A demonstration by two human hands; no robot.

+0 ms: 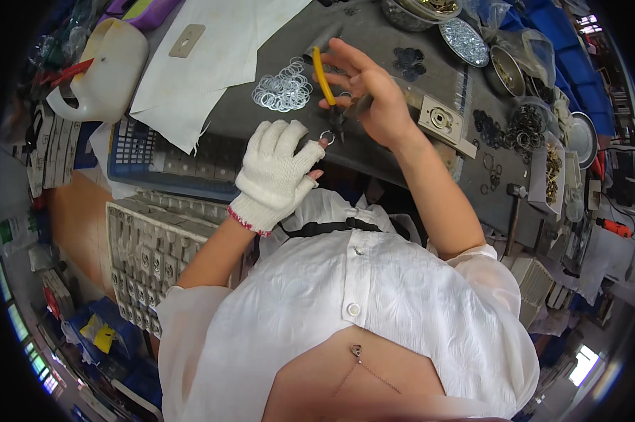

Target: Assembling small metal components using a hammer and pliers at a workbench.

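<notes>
My left hand wears a white knitted glove with the thumb and index tips bare. It pinches a small silver metal ring at the near edge of the dark workbench. Around a pair of pliers with a yellow handle, my bare right hand is closed, its fingers partly spread. The plier jaws point down, right beside the ring; whether they touch it I cannot tell. Beyond my left hand lies a loose pile of similar silver rings.
To the right sit a beige lock plate, dark rings, a hammer and bowls of small parts. White sheets, a white jug and a blue basket occupy the left. Below stands a rack of metal plates.
</notes>
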